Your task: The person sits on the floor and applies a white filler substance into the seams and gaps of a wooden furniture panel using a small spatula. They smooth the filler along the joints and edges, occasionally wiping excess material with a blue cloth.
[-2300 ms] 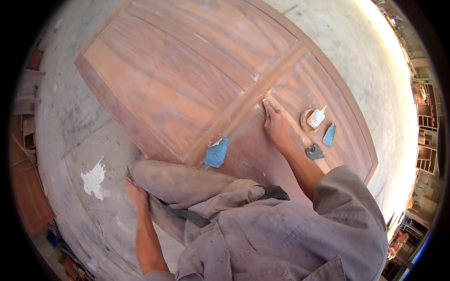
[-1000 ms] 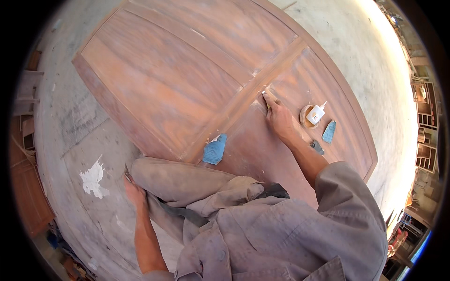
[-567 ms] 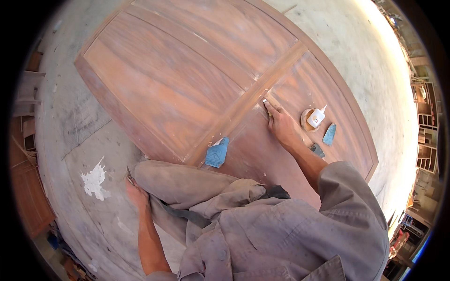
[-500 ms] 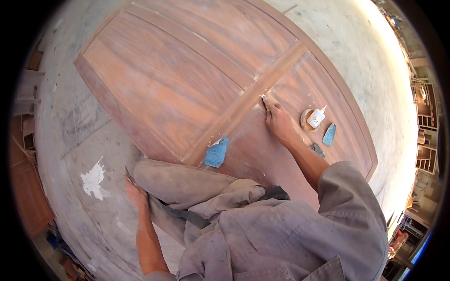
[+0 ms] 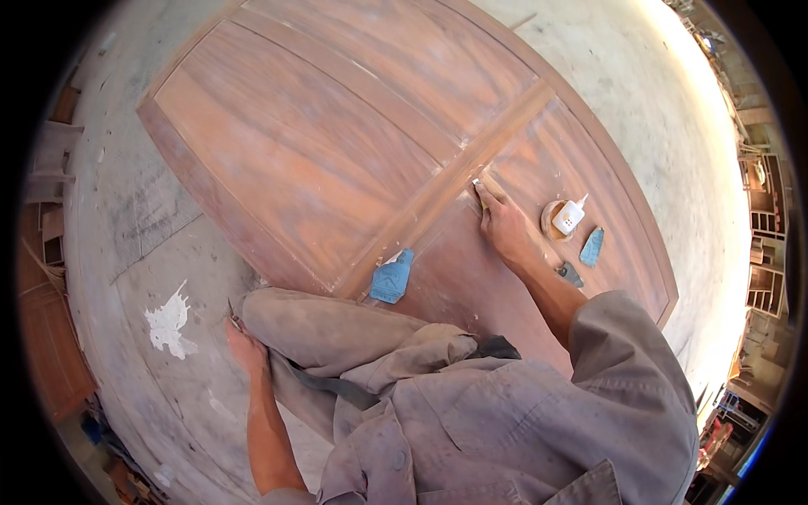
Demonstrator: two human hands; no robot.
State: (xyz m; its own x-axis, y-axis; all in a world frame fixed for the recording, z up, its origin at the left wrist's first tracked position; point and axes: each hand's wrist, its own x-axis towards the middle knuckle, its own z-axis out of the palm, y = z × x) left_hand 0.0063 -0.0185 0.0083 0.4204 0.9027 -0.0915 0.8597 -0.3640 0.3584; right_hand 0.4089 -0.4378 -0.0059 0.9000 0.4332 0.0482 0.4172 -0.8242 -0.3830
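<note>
A large wooden panelled door (image 5: 295,135) lies flat before me, with reddish-brown panels and pale dusty patches. My right hand (image 5: 505,229) is closed, fingertips at the corner where the crossing rail meets a lengthwise rail. A small pale-tipped piece with a yellowish edge shows at those fingers; its kind is not clear. My left hand (image 5: 246,347) hangs beside my left knee, closed round a thin pointed tool (image 5: 231,310), mostly hidden in the fist. A piece of blue sandpaper (image 5: 391,276) rests on the door near my knee.
Right of my right hand, a white nozzle bottle (image 5: 569,216) lies over a round tub (image 5: 551,220). Beside them are another blue sandpaper piece (image 5: 592,247) and a dark grey scrap (image 5: 570,273). White splatter (image 5: 170,321) marks the concrete floor; wooden frames (image 5: 766,210) stand far right.
The view has shifted slightly, so the door and the things on it appear a little lower and to the right. Both hands keep nearly the same places and grips.
</note>
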